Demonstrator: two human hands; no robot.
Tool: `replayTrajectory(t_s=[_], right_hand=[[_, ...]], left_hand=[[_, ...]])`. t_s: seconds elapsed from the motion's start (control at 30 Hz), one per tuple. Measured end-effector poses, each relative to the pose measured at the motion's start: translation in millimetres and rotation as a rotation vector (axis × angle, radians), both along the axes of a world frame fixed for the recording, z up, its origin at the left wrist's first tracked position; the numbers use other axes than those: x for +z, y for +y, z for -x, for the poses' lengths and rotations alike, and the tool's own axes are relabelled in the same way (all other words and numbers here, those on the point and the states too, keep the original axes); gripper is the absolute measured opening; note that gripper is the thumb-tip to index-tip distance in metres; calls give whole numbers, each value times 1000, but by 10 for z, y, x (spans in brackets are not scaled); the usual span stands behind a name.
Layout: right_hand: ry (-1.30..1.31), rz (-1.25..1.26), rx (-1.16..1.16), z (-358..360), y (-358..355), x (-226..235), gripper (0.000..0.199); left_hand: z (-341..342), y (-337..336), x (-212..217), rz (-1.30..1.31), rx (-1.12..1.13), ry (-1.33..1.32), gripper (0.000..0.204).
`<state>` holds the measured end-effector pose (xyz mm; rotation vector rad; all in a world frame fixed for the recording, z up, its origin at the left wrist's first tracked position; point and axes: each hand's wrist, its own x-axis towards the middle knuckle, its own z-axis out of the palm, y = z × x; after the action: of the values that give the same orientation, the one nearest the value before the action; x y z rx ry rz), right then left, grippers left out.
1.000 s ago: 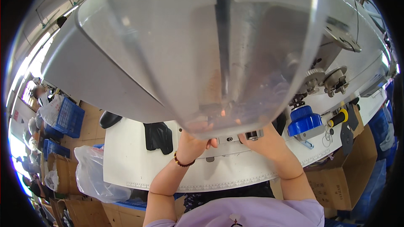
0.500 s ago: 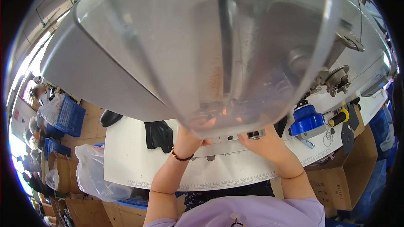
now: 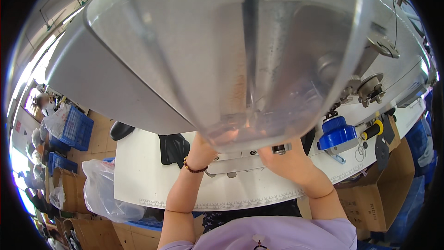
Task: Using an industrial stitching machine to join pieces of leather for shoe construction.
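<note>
A grey sewing machine head (image 3: 134, 92) with a smeared clear plastic cover (image 3: 296, 125) fills the upper middle and hides most of what lies below it. My left hand (image 3: 202, 152) reaches under the machine from the left, a dark beaded bracelet (image 3: 196, 170) on its wrist. From the right comes my right hand (image 3: 283, 161), beside a small metal part (image 3: 280, 148) at the cover's lower edge. Through the cover the fingers show only as blurred patches, so whatever they touch is hidden. Folded black pieces (image 3: 173, 149) lie on the table left of my left hand.
The white table (image 3: 148, 180) has a ruler strip along its curved front edge. On the right stand a blue machine part (image 3: 337, 133), a yellow-and-black spool-like thing (image 3: 372, 129) and an open cardboard box (image 3: 377, 194). Beyond the left edge are a plastic bag (image 3: 107, 194) and blue crates (image 3: 77, 128).
My left hand has slid a little left and farther under the machine. My right hand has shifted slightly left. The black pieces have moved slightly.
</note>
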<state>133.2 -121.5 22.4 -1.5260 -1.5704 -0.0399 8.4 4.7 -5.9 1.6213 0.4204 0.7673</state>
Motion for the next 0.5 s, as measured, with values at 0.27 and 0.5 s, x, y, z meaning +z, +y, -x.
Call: replayTrajectory(t_s=[0.27, 0.5], right_hand=[[-129, -145, -88, -150, 13, 78, 21], [-140, -83, 145, -263, 48, 162, 22]], left_hand=[[21, 140, -74, 74, -51, -21, 10], [123, 208, -270, 55, 46, -73, 12]])
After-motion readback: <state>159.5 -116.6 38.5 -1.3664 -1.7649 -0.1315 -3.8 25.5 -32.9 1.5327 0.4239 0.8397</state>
